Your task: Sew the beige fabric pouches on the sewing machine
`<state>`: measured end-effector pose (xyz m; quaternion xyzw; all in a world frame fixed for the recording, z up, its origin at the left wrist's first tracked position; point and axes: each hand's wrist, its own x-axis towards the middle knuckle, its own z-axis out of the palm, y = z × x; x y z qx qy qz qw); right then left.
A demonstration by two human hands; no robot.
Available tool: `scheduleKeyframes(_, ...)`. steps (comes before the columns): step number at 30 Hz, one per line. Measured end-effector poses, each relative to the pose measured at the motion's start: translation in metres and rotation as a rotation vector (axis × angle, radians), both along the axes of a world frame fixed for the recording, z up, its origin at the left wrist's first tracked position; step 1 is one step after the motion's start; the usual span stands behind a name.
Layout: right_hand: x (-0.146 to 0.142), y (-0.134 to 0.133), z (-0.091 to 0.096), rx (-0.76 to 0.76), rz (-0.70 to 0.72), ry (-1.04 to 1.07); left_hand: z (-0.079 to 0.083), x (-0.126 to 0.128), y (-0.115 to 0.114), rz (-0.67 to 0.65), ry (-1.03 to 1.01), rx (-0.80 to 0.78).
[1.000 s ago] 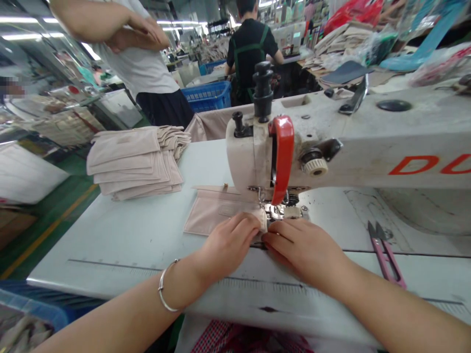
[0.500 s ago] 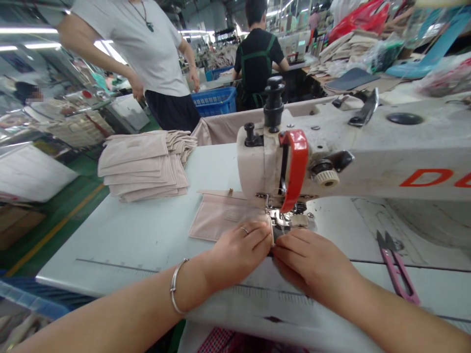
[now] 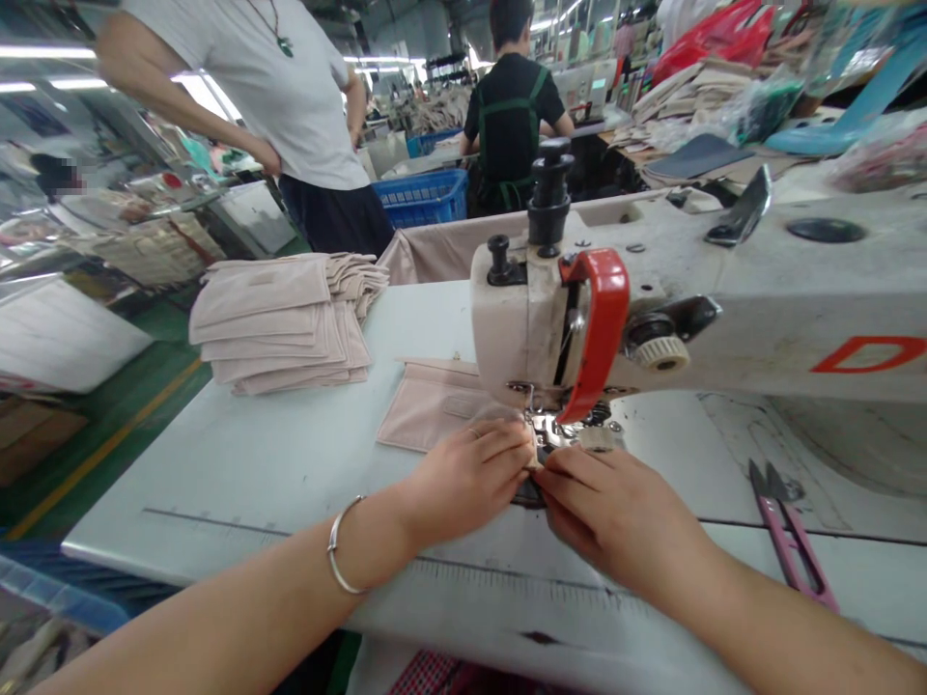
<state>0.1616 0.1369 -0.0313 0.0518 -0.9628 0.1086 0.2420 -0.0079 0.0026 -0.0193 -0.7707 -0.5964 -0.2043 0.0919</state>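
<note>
1. Left hand (image 3: 467,478) and right hand (image 3: 615,521) are sitting fingertip to fingertip, fingers curled down, both pinching the near edge of the beige fabric piece (image 3: 427,415).
2. That fabric piece is lying flat on the table (image 3: 253,463), stretching away past the left hand's knuckles, with its pinched corner tucked right under the sewing machine (image 3: 724,299), by the presser foot (image 3: 550,430) just beyond the fingertips.
3. A bracelet (image 3: 337,560) is hanging on the left wrist.
4. Pink snips (image 3: 793,541) are lying well out to the right of the right hand, untouched.
5. A stack of matching fabric pieces (image 3: 282,323) is sitting far off beyond the left hand, folded ends fanning out.
6. Containers: a blue basket (image 3: 424,198) is standing way beyond both hands, past the table; can't tell what's in it. A blue bin (image 3: 65,603) is peeking in below the left forearm, contents too blurry.
7. A person in a white shirt (image 3: 290,97) is standing behind the stack, and a person in black (image 3: 514,116) is working farther back.
</note>
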Motion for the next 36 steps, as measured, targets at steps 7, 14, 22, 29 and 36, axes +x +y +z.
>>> scheduleKeyframes(7, 0.0017, 0.0018, 0.0008, -0.02, 0.007, 0.014, -0.0001, -0.0006, -0.0057, -0.017, -0.03, -0.043)
scheduleKeyframes(14, 0.0033, 0.0005, 0.003, -0.032, 0.014, 0.004, -0.0036, -0.0021, -0.005, 0.001, -0.002, -0.088)
scheduleKeyframes(22, 0.0083, 0.0004, 0.0025, -0.105, -0.003, -0.031, 0.0002, 0.0001, -0.0024, 0.023, -0.019, -0.086)
scheduleKeyframes(29, 0.0054, 0.002, -0.0007, -0.176, -0.013, -0.044, 0.0012, 0.0009, 0.0019, 0.14, -0.173, -0.015)
scheduleKeyframes(36, 0.0025, 0.0017, 0.0033, -0.152, 0.01, -0.045, -0.0012, 0.0014, -0.0022, -0.001, -0.044, -0.031)
